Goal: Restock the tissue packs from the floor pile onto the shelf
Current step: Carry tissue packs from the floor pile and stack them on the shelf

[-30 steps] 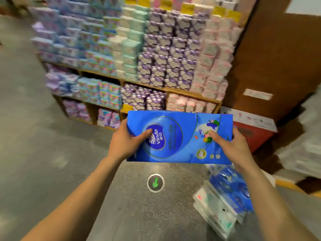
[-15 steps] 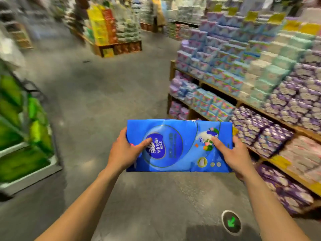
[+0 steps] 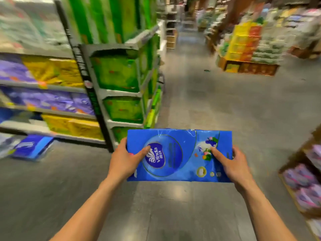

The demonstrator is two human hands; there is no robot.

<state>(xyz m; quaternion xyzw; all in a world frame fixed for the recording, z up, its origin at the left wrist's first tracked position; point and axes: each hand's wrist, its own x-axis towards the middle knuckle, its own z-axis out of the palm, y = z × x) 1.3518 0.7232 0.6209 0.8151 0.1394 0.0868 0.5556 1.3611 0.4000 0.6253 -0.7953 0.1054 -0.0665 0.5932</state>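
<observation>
A flat blue Vinda tissue pack [image 3: 180, 153] is held level in front of me, above the grey floor. My left hand [image 3: 124, 160] grips its left edge, thumb on the printed logo. My right hand [image 3: 234, 166] grips its right edge, thumb on the flower picture. A metal shelf unit [image 3: 52, 117] on the left holds purple, yellow and green packs in rows. Another blue pack [image 3: 32, 146] leans on the floor at the foot of that shelf. The floor pile is out of view.
Green packs fill the shelf end [image 3: 119, 75] straight ahead on the left. A wooden rack with pink and purple packs [image 3: 305, 180] stands at the right edge. A yellow and orange pallet display [image 3: 243, 47] stands far right. The grey aisle floor [image 3: 208, 94] runs ahead between them.
My view has swung left, from the wooden rack of small packs to the metal shelves and the aisle. Both hands keep the same hold on the blue pack.
</observation>
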